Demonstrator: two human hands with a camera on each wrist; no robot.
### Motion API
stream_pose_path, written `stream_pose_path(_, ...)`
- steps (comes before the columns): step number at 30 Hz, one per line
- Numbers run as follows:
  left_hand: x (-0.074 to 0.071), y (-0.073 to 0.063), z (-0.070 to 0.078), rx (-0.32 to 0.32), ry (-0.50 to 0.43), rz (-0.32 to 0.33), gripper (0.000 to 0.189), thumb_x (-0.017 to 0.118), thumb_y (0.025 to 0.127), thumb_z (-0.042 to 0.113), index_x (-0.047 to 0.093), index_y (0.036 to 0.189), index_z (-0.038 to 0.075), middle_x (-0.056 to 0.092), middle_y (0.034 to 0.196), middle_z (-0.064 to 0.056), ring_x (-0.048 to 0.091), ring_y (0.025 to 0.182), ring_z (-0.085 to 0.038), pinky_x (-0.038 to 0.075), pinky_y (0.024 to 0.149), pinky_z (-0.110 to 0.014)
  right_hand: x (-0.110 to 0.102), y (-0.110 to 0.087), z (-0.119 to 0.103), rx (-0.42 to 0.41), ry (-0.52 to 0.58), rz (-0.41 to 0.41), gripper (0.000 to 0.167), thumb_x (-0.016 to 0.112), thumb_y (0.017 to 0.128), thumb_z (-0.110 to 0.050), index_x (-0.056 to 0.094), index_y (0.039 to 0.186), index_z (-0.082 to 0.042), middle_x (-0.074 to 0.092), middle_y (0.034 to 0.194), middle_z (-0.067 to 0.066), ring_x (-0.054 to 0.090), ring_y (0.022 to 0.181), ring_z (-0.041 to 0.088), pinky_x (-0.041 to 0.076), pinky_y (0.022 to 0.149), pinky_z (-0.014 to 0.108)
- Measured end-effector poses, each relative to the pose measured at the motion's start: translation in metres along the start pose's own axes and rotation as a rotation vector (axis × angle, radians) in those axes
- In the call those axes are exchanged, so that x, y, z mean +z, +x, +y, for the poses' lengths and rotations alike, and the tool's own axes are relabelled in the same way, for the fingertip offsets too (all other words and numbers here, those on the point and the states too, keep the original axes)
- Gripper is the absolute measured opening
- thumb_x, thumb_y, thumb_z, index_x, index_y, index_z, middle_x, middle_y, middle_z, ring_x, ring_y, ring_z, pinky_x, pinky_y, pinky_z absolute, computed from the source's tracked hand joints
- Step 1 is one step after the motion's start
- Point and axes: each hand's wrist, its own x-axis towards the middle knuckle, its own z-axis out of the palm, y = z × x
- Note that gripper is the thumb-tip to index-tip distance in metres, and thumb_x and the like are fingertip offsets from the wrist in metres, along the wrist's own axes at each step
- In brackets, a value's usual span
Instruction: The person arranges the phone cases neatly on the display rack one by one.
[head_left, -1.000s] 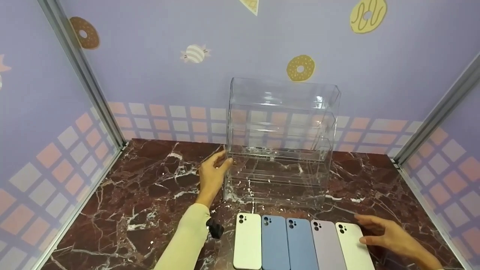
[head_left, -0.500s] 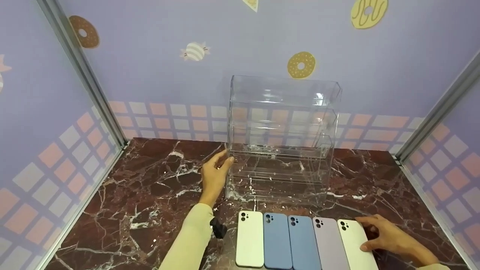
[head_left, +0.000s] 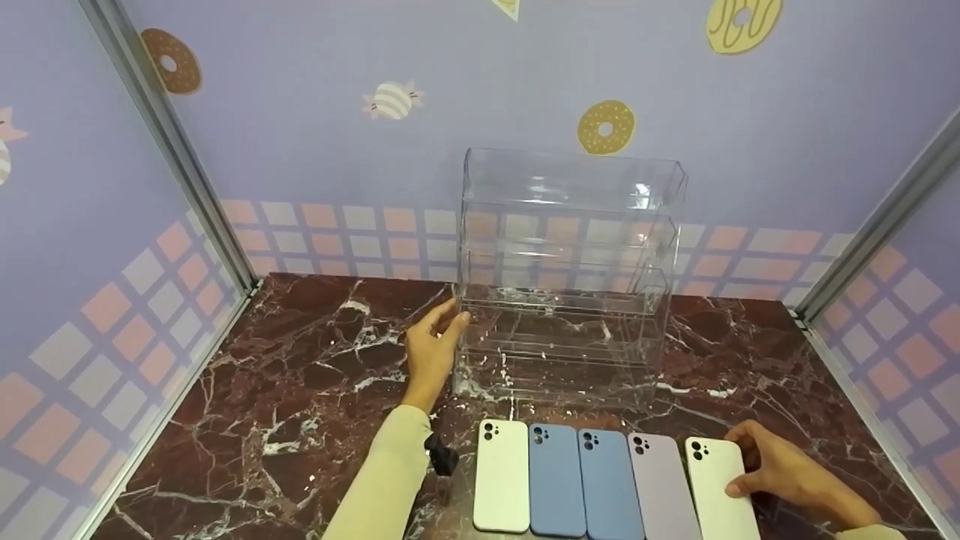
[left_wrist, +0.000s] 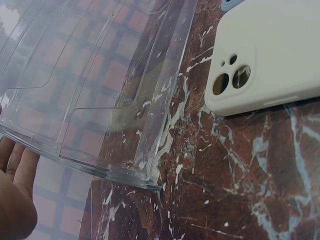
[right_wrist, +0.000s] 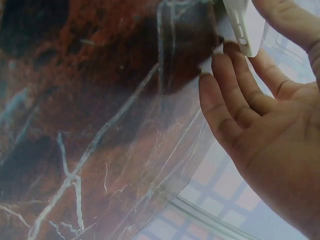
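Observation:
My left hand holds the left edge of a clear tiered acrylic rack, its thumb at the front; in the left wrist view its fingers reach behind the rack's edge. At the lower right, my right hand pinches a white phone case by its right side, thumb on the back face. The right wrist view shows only a corner of that case between thumb and fingers. To its left lie a lilac phone case, two blue phone cases and another white phone case, side by side.
The dark red marbled tabletop runs back to a purple wall printed with sweets and tiles. Metal posts stand at both back corners, one of them a left post. A black wrist camera sits on the left sleeve.
My right hand has closed on the right-hand white phone case and shifted it slightly right, opening a gap beside the lilac one. The left hand stays at the rack.

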Motion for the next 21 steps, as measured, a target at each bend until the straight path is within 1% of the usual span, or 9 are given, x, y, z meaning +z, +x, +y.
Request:
stream_pose_path(6, 0.002, -0.001, -0.001, -0.005, 0.004, -0.002, 0.035, 0.080, 0.096, 0.010, 0.075, 0.129, 0.000, 0.079, 0.108, -0.012, 0.075, 0.096, -0.023, 0.056, 0.077, -0.023, -0.002, -0.005, -0.001, -0.005, -0.025, 0.099, 0.051, 0.089, 0.087, -0.011, 0.059, 0.121, 0.010, 0.067, 0.101, 0.011, 0.064, 0.084, 0.010, 0.056, 0.072, 0.028)
stream_pose_path(10, 0.003, -0.001, 0.000, 0.007, 0.002, -0.001, 0.035, 0.080, 0.096, 0.010, 0.075, 0.129, -0.001, 0.079, 0.107, -0.011, 0.074, 0.092, -0.020, 0.055, 0.076, -0.023, -0.004, -0.008, -0.003, -0.001, -0.015, 0.170, 0.043, 0.084, 0.092, -0.010, 0.063, 0.123, 0.011, 0.070, 0.103, 0.010, 0.065, 0.086, 0.007, 0.057, 0.074, 0.027)
stream_pose_path(12, 0.002, -0.001, 0.000, 0.014, 0.002, 0.005, 0.034, 0.080, 0.096, 0.010, 0.075, 0.128, 0.000, 0.079, 0.105, -0.011, 0.073, 0.090, -0.020, 0.055, 0.074, -0.023, -0.005, -0.008, -0.004, -0.014, -0.014, 0.203, 0.039, 0.081, 0.094, -0.008, 0.065, 0.124, 0.011, 0.071, 0.103, 0.010, 0.067, 0.086, 0.006, 0.058, 0.074, 0.027)
stream_pose_path(14, 0.002, -0.001, -0.001, 0.018, 0.005, 0.012, 0.034, 0.080, 0.096, 0.011, 0.076, 0.127, 0.000, 0.080, 0.104, -0.011, 0.072, 0.088, -0.019, 0.054, 0.073, -0.023, -0.008, -0.009, -0.005, -0.037, -0.005, 0.219, 0.036, 0.078, 0.097, -0.007, 0.066, 0.125, 0.012, 0.073, 0.102, 0.011, 0.068, 0.085, 0.006, 0.059, 0.072, 0.028)
stream_pose_path(18, 0.001, -0.002, -0.002, -0.002, -0.009, 0.024, 0.033, 0.081, 0.095, 0.011, 0.076, 0.127, 0.001, 0.080, 0.103, -0.010, 0.072, 0.088, -0.016, 0.054, 0.073, -0.023, -0.014, -0.010, -0.010, -0.080, 0.064, 0.234, 0.029, 0.072, 0.101, -0.004, 0.067, 0.124, 0.012, 0.077, 0.104, 0.012, 0.073, 0.085, 0.011, 0.062, 0.071, 0.034)
stream_pose_path(21, 0.001, -0.002, -0.003, -0.020, -0.031, 0.028, 0.033, 0.081, 0.095, 0.010, 0.076, 0.127, 0.001, 0.080, 0.104, -0.011, 0.072, 0.088, -0.014, 0.054, 0.074, -0.022, -0.017, -0.012, -0.016, -0.085, 0.127, 0.264, 0.026, 0.070, 0.102, -0.003, 0.068, 0.124, 0.011, 0.078, 0.105, 0.011, 0.076, 0.087, 0.015, 0.063, 0.073, 0.037)
